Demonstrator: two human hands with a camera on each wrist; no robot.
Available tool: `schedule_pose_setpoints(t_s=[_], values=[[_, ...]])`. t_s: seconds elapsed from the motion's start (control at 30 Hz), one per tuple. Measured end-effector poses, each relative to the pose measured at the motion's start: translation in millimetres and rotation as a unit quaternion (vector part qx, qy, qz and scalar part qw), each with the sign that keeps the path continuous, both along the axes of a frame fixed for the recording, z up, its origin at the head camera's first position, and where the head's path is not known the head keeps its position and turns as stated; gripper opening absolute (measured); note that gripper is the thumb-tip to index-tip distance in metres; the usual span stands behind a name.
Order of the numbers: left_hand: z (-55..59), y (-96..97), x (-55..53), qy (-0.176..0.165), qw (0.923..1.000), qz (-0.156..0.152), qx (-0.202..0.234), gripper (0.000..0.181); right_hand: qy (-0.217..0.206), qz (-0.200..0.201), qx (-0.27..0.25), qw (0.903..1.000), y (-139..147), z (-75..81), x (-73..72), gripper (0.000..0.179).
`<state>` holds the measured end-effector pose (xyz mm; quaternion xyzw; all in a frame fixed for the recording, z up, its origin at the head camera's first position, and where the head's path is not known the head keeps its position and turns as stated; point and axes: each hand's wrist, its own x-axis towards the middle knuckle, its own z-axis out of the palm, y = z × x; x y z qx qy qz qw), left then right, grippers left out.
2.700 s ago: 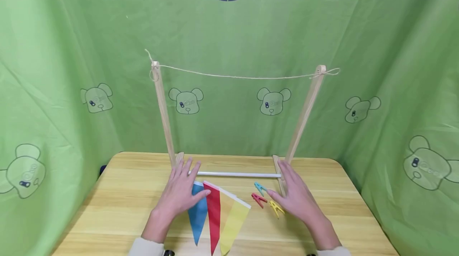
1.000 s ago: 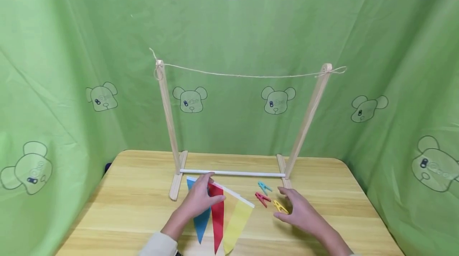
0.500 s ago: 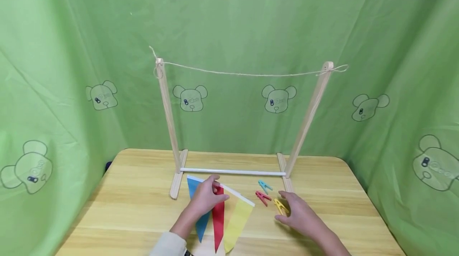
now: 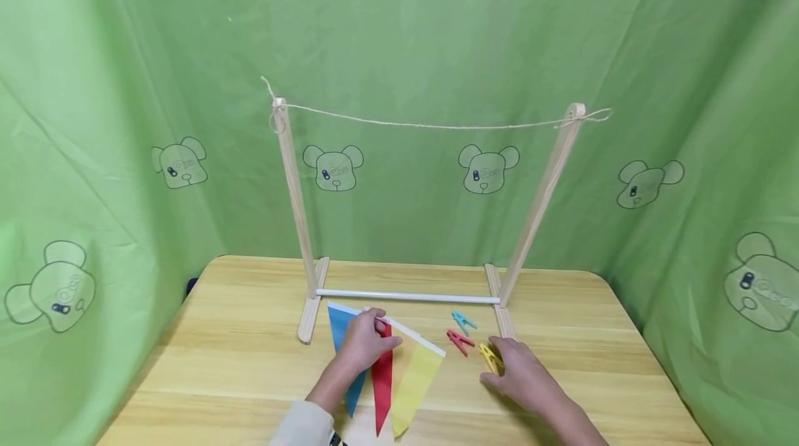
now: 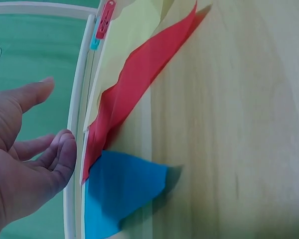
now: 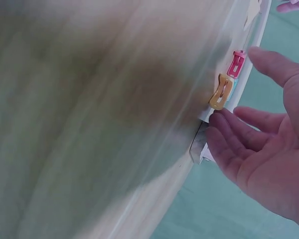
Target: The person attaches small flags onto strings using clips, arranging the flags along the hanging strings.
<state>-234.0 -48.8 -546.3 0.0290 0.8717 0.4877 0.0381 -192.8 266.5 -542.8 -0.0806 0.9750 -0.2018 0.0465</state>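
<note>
My left hand (image 4: 367, 343) hovers over the blue pennant (image 4: 339, 322) and the red pennant (image 4: 382, 390), thumb and fingers apart and holding nothing. Beside the red one lies a yellow pennant (image 4: 417, 385); white bands run along their upper edges. In the left wrist view the fingers bend loosely near the red pennant's (image 5: 134, 82) white edge. Around the yellow clothespin (image 4: 487, 358) my right hand (image 4: 521, 376) is spread, its thumb and fingertips at either side. The right wrist view shows a gap between that hand and the clothespin. A red clothespin (image 4: 460, 341) and a blue clothespin (image 4: 463, 322) lie just beyond.
Behind the pennants stands a wooden frame, with a left post (image 4: 296, 203), a right post (image 4: 542, 203) and a white crossbar (image 4: 406, 295). A thin string (image 4: 431, 126) sags between the post tops. Green printed cloth (image 4: 399, 224) hangs around the wooden table (image 4: 206, 356).
Both hands have come away from the frame's feet. The left has shifted right over the red pennant, its fingers more bent; the right has come nearer the person, beside the yellow clothespin.
</note>
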Motion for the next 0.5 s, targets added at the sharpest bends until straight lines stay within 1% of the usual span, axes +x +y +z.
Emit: schedule_pose_setpoints(t_s=[0.07,0.2,0.37,0.5], values=[[-1.4,2.3,-0.1,-0.003,1.0,0.003,0.0,0.066,0.006,-0.001,0.008,1.0,-0.2,-0.6,0.5,0.071],[-3.8,5.1,-0.7,0.005,1.0,0.007,-0.003,0.065,0.02,0.0,0.016,0.9997,-0.3,-1.8,0.6,0.066],[-6.5,8.2,-1.3,0.022,0.9996,0.012,-0.008,0.061,0.021,-0.002,0.018,0.9996,0.3,-3.7,0.3,0.063],[-7.7,10.8,-1.2,0.024,0.9994,0.018,-0.015,0.054,0.022,-0.003,0.02,0.9996,0.8,-5.0,1.4,0.06]])
